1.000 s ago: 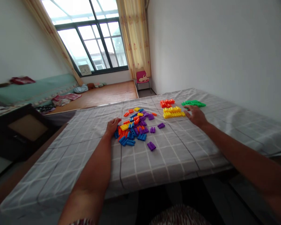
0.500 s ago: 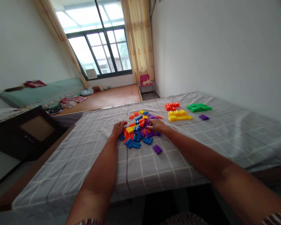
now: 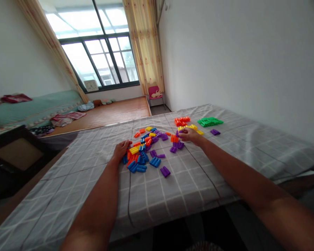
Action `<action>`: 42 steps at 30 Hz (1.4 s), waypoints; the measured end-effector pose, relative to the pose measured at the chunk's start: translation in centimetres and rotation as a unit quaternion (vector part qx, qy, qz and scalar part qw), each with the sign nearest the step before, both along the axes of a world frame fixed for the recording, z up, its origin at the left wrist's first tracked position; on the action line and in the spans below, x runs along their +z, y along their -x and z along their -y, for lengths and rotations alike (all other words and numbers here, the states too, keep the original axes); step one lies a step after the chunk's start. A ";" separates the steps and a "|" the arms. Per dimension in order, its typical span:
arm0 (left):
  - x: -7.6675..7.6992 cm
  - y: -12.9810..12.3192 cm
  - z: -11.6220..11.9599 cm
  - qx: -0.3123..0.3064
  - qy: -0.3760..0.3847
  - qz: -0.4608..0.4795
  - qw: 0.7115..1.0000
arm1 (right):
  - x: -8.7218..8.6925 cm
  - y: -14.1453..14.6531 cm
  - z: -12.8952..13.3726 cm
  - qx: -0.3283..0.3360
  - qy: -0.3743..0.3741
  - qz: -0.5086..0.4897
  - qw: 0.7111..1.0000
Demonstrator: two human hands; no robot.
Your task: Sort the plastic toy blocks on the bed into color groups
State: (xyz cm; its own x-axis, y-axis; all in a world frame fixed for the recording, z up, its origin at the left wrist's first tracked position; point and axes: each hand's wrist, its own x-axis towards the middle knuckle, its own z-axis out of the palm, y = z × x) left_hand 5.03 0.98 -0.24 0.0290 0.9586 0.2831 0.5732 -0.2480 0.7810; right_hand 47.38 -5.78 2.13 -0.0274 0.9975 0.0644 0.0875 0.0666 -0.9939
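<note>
Thumb and fingers of the right hand (image 3: 190, 135) appear pinched around a purple, tube-ribbed plastic piece (image 3: 178, 134), beside an orange plastic piece (image 3: 174, 138). The left hand (image 3: 121, 150) rests against a mixed heap of glossy plastic tubes (image 3: 142, 158), perhaps to keep its edge from spreading; I cannot tell whether it grips any. An orange-red pile (image 3: 181, 121), yellow pile (image 3: 193, 127) and green pile (image 3: 210, 121), seemingly grouped by colour, lie on the tabletop's creased, grey checked cloth (image 3: 191, 177).
</note>
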 end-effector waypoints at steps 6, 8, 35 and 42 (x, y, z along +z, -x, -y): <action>0.4 -0.4 0.7 0.002 0.007 0.005 1.000 | -1.1 4.0 0.4 0.032 -0.028 -0.033 0.999; 0.5 -0.5 0.8 -0.001 0.014 -0.001 1.000 | -1.3 4.5 0.5 0.018 -0.041 -0.030 0.999; -0.4 -0.5 -0.3 0.001 -0.015 -0.094 0.995 | 2.1 5.4 6.9 0.561 0.126 0.004 0.818; 0.4 -0.8 0.2 -0.005 -0.003 -0.111 0.994 | 1.2 7.3 7.4 0.478 0.043 -0.024 0.877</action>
State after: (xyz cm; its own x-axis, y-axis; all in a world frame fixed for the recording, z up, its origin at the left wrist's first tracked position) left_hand 5.85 0.73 0.17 0.1014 0.9564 0.2739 0.7280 -0.2590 0.6348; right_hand 40.04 -13.13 3.30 -0.8532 0.5214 0.0153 -0.0108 0.0117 -0.9999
